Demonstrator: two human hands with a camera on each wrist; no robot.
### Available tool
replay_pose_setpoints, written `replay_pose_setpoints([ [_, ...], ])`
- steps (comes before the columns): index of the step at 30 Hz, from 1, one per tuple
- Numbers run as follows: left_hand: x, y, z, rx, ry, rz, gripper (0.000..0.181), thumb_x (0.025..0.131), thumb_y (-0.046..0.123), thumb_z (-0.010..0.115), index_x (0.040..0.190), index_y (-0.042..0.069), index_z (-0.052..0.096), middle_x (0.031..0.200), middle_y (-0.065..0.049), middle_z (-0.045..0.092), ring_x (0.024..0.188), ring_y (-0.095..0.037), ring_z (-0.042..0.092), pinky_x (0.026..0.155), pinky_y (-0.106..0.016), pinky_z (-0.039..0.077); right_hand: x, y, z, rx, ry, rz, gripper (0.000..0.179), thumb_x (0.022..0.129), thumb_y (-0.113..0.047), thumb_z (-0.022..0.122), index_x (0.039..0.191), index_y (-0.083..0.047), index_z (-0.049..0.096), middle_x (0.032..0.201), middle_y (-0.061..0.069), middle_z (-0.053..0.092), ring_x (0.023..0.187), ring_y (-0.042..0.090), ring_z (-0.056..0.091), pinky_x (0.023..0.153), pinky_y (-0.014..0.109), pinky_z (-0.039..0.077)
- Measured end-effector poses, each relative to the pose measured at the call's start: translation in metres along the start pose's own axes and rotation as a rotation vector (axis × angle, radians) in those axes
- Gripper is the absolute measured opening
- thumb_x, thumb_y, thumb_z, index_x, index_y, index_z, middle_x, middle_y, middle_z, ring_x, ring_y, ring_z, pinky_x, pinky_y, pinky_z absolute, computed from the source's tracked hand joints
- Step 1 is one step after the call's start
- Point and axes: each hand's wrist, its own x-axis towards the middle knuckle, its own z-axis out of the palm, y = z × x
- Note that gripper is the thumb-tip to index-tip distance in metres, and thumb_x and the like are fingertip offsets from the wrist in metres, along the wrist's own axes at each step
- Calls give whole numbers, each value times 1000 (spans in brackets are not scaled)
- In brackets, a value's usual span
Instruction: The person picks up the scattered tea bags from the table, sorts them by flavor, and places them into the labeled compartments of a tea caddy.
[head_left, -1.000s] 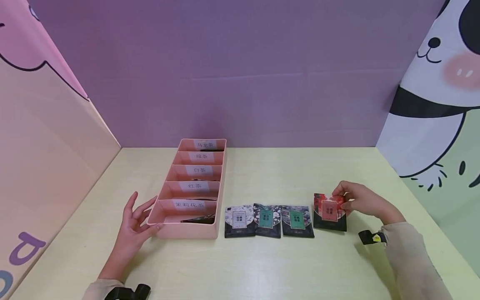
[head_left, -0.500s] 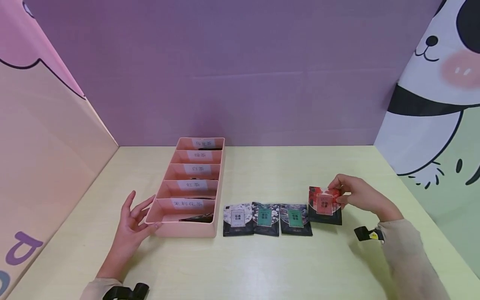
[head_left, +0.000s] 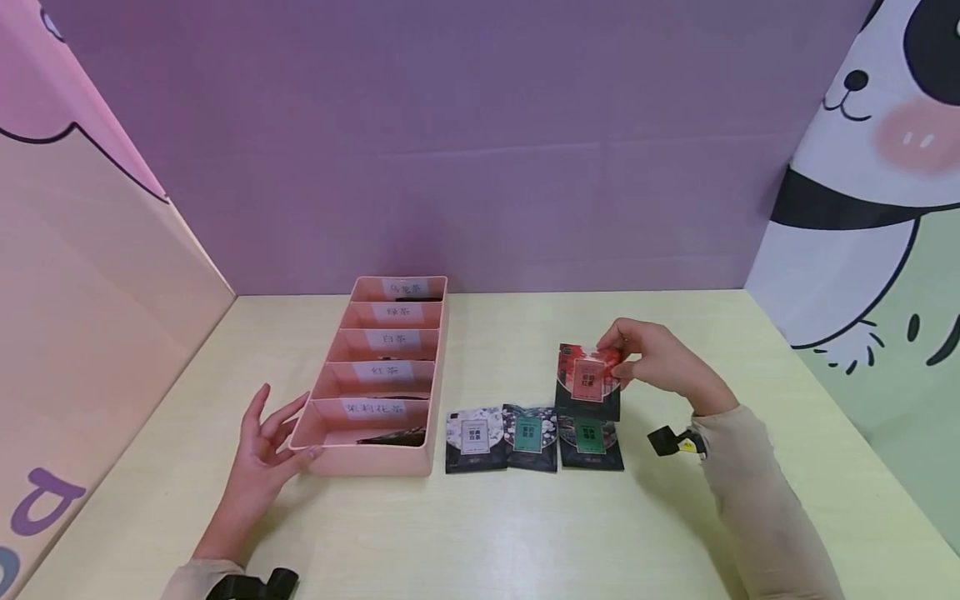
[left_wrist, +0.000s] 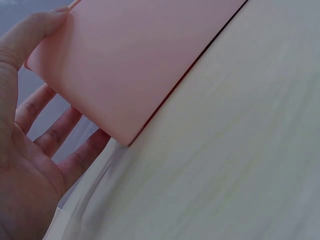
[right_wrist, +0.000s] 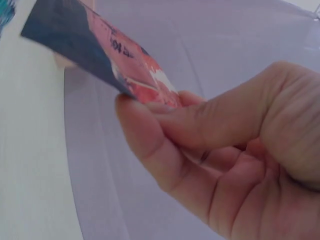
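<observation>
My right hand (head_left: 652,362) pinches a red and black tea sachet (head_left: 587,379) by its right edge, between thumb and fingers. Held up, that sachet overlaps the rightmost of three sachets lying in a row: a white and black one (head_left: 476,437), a green-labelled one (head_left: 529,437) and another green-labelled one (head_left: 590,446). On the left, my left hand (head_left: 262,446) holds the near-left corner of a pink divided box (head_left: 360,462); the thumb lies on the front wall, and the fingers stay along the side. In the left wrist view the fingers (left_wrist: 60,132) show against the wall.
Labels such as the jasmine tea label (head_left: 375,408) mark the box's several compartments. A dark sachet (head_left: 393,437) lies in the nearest one, and dark edges show in others. Behind the pale table (head_left: 495,533) stands a purple backdrop (head_left: 510,208), with printed panels at both sides.
My right hand has lifted the red sachet and carried it leftward and away from me, from the right end of the row to above the rightmost lying sachet. The left hand stays at the box.
</observation>
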Motion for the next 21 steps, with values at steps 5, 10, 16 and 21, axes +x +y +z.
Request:
replay_pose_setpoints([
  [5, -2, 0, -1, -19, 0, 10, 102, 86, -19, 62, 159, 16, 0, 134, 21, 55, 116, 1, 53, 90, -13, 47, 21, -17, 18, 13, 4, -40, 26, 85, 20, 61, 106, 5, 58, 100, 16, 67, 84, 26, 64, 62, 36, 59],
  [10, -2, 0, -1, -32, -10, 23, 102, 86, -19, 62, 159, 16, 1, 135, 20, 55, 117, 2, 54, 90, -13, 47, 43, -37, 39, -13, 14, -97, 27, 85, 18, 63, 107, 2, 60, 101, 14, 67, 87, 26, 64, 62, 34, 58],
  [16, 0, 0, 0, 3, -4, 6, 102, 87, -16, 63, 159, 17, -1, 134, 22, 53, 117, 2, 52, 91, -13, 47, 68, -61, 61, -53, 12, -190, 28, 84, 17, 67, 107, 1, 61, 97, 12, 68, 82, 23, 64, 61, 30, 57],
  [21, 0, 0, 0, 4, -7, 5, 102, 88, -16, 63, 159, 17, -1, 134, 22, 53, 117, 3, 52, 90, -13, 47, 83, -78, 77, -21, -7, -217, 29, 84, 18, 64, 107, 2, 61, 96, 11, 67, 81, 22, 63, 62, 33, 58],
])
